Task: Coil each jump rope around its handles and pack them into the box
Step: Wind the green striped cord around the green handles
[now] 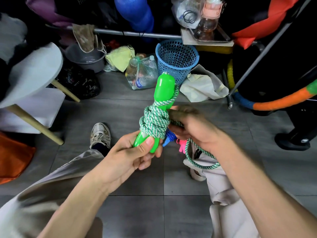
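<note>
**Green rope part-wound, box not in sight**

Left hand [137, 152] is clamped round the lower ends of the green handles [163, 93], thumb pressed on the front, holding them upright and together above the tiled floor [120, 182]. Right hand [192, 127] has its fingers curled round the green-and-white rope [154, 119] just beside the bundle, feeding it on. Several turns already sit tight around the middle of the handles, with one strand running up toward their tops. A loose length hangs from the right hand and loops down over the person's right knee, so by my reading the coil is well begun but not finished. Below the hands a blue rope piece [169, 137] and a pink one [182, 146] show, seemingly waiting their turn. No box is visible, so packing looks wholly undone. A blue basket [176, 57] stands further back among clutter.
</note>
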A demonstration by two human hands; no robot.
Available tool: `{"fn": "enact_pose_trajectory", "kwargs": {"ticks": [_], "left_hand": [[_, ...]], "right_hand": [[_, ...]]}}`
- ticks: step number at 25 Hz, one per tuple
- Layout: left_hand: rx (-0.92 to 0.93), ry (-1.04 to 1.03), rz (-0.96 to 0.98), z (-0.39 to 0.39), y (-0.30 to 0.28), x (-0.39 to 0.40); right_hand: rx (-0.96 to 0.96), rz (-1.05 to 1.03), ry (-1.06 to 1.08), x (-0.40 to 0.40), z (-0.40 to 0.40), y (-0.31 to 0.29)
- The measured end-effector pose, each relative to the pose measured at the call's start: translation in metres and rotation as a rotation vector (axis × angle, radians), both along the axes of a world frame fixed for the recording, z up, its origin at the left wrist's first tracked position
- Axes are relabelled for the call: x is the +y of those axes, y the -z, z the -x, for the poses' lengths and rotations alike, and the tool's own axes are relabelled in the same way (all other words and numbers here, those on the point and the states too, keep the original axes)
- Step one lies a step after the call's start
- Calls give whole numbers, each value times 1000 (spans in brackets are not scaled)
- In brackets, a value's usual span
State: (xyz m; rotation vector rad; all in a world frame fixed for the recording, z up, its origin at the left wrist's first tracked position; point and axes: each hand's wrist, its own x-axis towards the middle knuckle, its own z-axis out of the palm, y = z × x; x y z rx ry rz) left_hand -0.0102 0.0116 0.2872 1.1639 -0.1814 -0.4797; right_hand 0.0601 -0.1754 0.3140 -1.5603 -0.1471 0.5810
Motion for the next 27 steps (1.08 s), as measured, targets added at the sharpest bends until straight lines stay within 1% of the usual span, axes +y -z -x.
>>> {"fn": "enact_pose_trajectory", "kwargs": {"ticks": [2,4,5,7,9,12,15,18,20,22,24,25,27], "left_hand": [[24,-54,-15,-2,1,-3],[24,-94,-61,-4,2,-5],[-6,-119,-133,-4,3,-6],[-133,-172,-367,-5,5,-7],[-248,-217,-579,-6,6,-8],[-333,-302,-804,-5,7,-9],[-434,-377,-970,-1,10,-9],[-573,-476,-1221,-6,16,-4],[-650,-508,-1369,-10,19,-4],[-649,-489,-1479,-9,20,-8],[-646,-501,-1575,-7,17,-12],[-665,-518,-1614,-5,17,-14],[-716,-533,-1665,-3,18,-18]], "right_hand": [[-38,100,26,3,0,4],[-46,152,45,5,1,6],[-46,169,45,7,1,5],[-52,220,61,7,-1,9],[-97,324,81,5,-5,14],[-141,439,72,5,-6,19],[-73,385,86,4,-4,14],[51,275,126,0,-2,8],[101,269,155,-1,0,6],[121,257,186,1,3,6],[160,189,200,3,5,6],[169,153,187,5,8,5],[146,152,201,11,13,6]]}}
